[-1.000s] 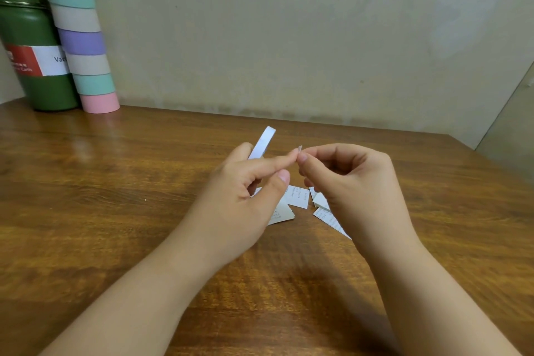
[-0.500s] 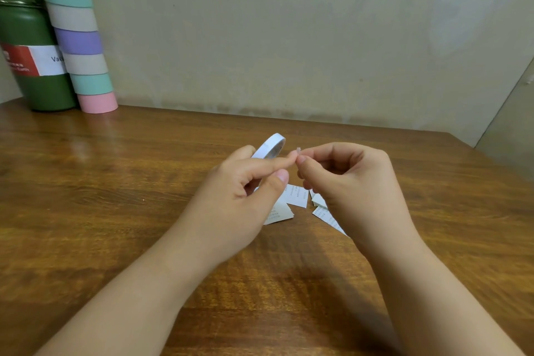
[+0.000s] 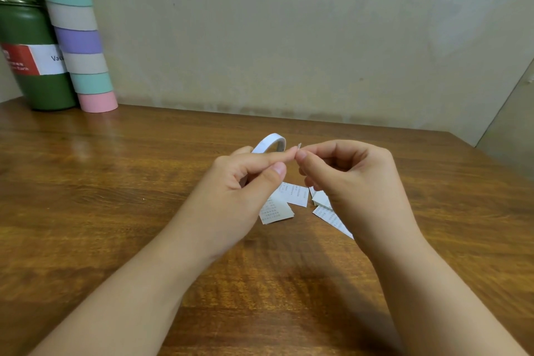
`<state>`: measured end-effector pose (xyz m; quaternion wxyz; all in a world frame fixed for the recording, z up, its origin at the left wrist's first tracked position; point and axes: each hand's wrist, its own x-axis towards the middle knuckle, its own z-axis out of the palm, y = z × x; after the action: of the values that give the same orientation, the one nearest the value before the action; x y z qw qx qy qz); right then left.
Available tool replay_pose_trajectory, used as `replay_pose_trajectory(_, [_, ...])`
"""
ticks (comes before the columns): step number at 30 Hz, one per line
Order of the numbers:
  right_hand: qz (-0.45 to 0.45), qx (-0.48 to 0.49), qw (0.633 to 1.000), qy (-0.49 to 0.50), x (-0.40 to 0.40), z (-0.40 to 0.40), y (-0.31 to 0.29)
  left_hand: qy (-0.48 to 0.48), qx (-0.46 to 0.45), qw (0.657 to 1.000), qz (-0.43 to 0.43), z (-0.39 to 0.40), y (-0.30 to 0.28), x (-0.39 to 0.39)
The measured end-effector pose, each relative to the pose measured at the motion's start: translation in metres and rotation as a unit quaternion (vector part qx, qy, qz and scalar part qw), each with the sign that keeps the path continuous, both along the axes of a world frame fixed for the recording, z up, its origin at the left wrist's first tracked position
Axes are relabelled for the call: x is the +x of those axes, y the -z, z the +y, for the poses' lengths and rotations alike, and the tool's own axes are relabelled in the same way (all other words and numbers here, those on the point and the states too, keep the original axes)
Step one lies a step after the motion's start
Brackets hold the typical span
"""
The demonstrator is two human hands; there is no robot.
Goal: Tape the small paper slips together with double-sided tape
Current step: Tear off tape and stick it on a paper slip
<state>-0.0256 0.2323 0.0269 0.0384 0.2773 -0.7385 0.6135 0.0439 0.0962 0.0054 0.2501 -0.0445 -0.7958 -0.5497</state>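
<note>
Change noted, left to right. Your left hand (image 3: 239, 182) holds the roll of tape (image 3: 270, 142) with curled fingers; over the last second you have turned the roll, so that it now shows as a rounded white loop above your knuckles where it earlier showed as a flat, edge-on strip. Your right hand (image 3: 346, 179) has stayed put, its grip a pinch of thumb and forefinger on a small tab (image 3: 299, 146) at the meeting point of both hands.

Judgement: you appear to be working the free end of the tape loose. No length of tape has been drawn out yet, so the joining of slips has not begun.

The paper slips (image 3: 294, 195) lie on the worktop (image 3: 115, 196) just beneath your hands, at about 6 o'clock from the pinch. They look loose and partly overlapped.

Not verifiable:
- The lower part of the roll is behind your left fingers.
- The tab is too small to say whether it is tape, backing or paper.
- The slips at 4 o'clock run under your right hand; their count cannot be given.
- The green canister (image 3: 31, 66) and striped tube (image 3: 78, 37), far at 10 o'clock, are cut off by the frame edge.
</note>
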Motion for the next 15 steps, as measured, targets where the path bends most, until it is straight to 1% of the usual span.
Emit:
replay_pose_trajectory(2, [-0.005, 0.001, 1.000, 0.001, -0.0003, 0.0002, 0.0002, -0.012, -0.025, 1.000, 0.005, -0.0002, 0.0012, 0.0001])
replay_pose_trajectory(4, [-0.006, 0.008, 1.000, 0.004, -0.0007, 0.0002, 0.0007, -0.036, -0.070, 0.997, 0.013, 0.0001, 0.0015, 0.0009])
replay_pose_trajectory(7, [-0.001, 0.028, 1.000, 0.008, -0.0013, 0.0000, 0.0020, -0.071, -0.137, 0.988, 0.013, -0.0001, 0.0023, 0.0011])
replay_pose_trajectory(9, [0.007, 0.045, 0.999, 0.012, -0.0021, 0.0000, 0.0030, -0.084, -0.164, 0.983, 0.016, -0.0011, 0.0034, 0.0009])
replay_pose_trajectory(11, [0.011, 0.052, 0.998, 0.015, -0.0029, 0.0004, 0.0037, -0.085, -0.158, 0.984, 0.013, -0.0013, 0.0040, 0.0005])
replay_pose_trajectory(15, [0.013, 0.041, 0.999, 0.007, -0.0038, 0.0006, 0.0032, -0.073, -0.118, 0.990, 0.000, -0.0002, 0.0027, 0.0004])
